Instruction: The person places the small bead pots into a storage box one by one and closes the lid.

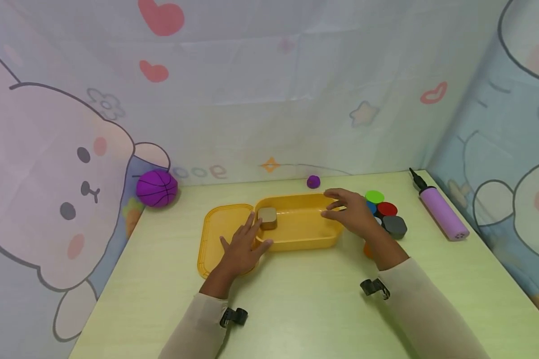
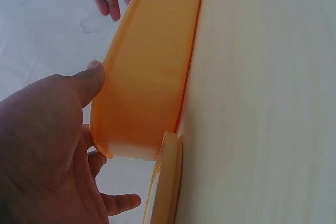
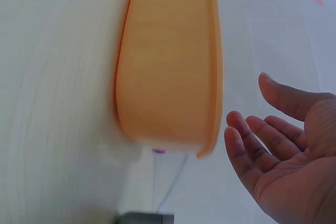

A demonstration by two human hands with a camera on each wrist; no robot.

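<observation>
While it stands open, the oblong container (image 1: pixel 303 227) looks yellow.

Backdrop cloth (image 1: pixel 251 134): printed with hearts, a star and pale cartoon animals.
Purple basketball (image 1: pixel 157 188): placed at the far left corner of the pale table (image 1: pixel 296 314).
Small purple object (image 1: pixel 313 182): seen at the far edge.
Lilac pump (image 1: pixel 443 213): laid at far right, its black nozzle pointed away.

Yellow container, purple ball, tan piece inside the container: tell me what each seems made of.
Yellow container: likely molded plastic, smooth with a slight sheen; rounded corners and even color suggest it.
Purple ball: perhaps rubber or vinyl, satin, judging by its dark basketball lines.
Tan piece: plastic or painted wood, unclear; plain, fairly matte faces.
</observation>
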